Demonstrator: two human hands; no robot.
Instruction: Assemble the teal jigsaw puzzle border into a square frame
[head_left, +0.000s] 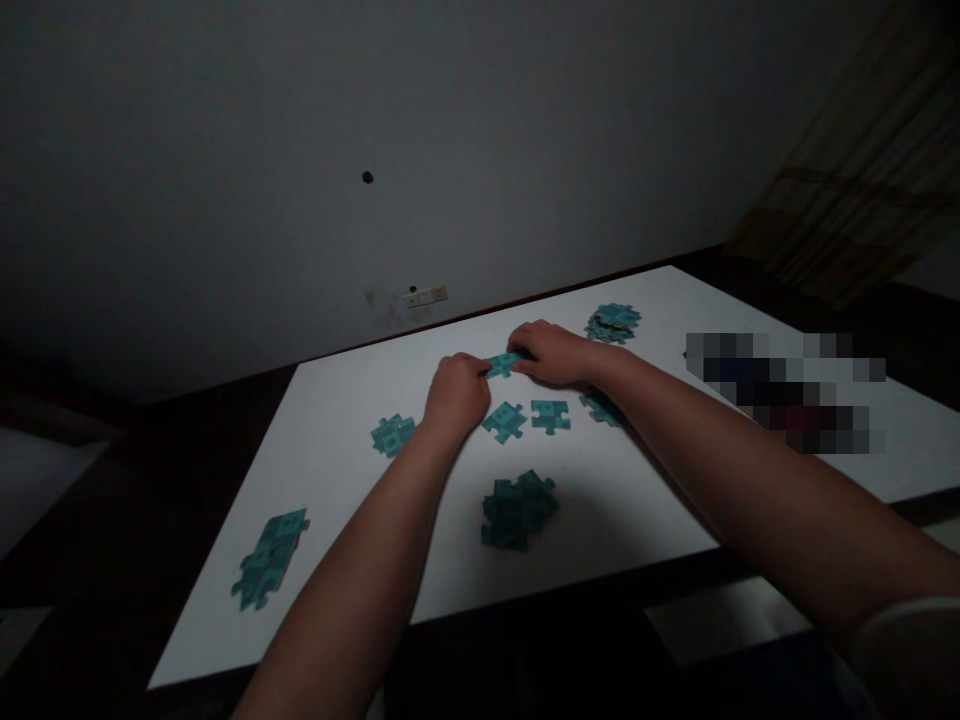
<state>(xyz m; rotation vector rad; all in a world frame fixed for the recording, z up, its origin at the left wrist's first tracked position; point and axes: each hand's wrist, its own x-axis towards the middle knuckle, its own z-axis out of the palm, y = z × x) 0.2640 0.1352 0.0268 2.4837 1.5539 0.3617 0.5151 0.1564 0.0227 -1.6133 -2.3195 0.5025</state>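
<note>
Both of my hands meet over a small teal strip of jigsaw puzzle pieces [501, 364] lying on the white table. My left hand [459, 392] has its fingers curled at the strip's left end. At the other end, my right hand [553, 352] pinches the strip between thumb and fingers. How many pieces are joined there is hidden by the fingers. Just nearer to me lie a tilted loose piece [505, 423] and a second loose piece [551, 416], apart from each other. A cluster of pieces [600, 405] is partly covered by my right forearm.
On the white table [360, 560], a heap of pieces [517, 510] lies near the front. Another pile [613, 322] sits at the back right. A small group [393, 435] and a joined block [270, 555] lie to the left. Behind stands a wall with a socket [425, 297].
</note>
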